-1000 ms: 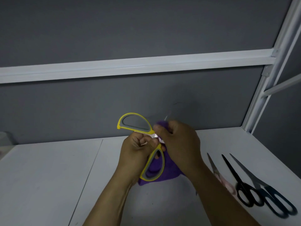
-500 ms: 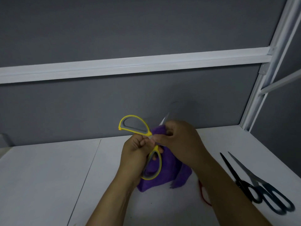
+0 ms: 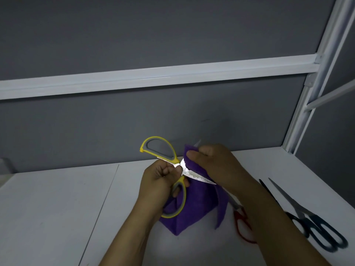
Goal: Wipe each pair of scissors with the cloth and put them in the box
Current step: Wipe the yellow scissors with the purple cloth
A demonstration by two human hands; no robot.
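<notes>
Left hand [image 3: 159,186] grips the lower handle loop of the yellow scissors [image 3: 189,173], fingers curled through it. The right hand [image 3: 213,164] pinches the purple cloth [image 3: 196,204] around the upper blade, thumb on top.

The scissors have yellow handles with grey lining and steel blades, spread wide in an X and held up above the white table [image 3: 57,208]. The lower blade is bare and points right and down, toward the right wrist. The upper blade is mostly wrapped in cloth, with only its tip showing above the right fingers.

The cloth hangs below both hands; can't tell if its bottom corner touches the table. The red-handled scissors [image 3: 240,223] lie on the table, partly hidden behind the right forearm. Two dark-handled scissors [image 3: 326,237] lie farther right, blurred, with their handles overlapping.
</notes>
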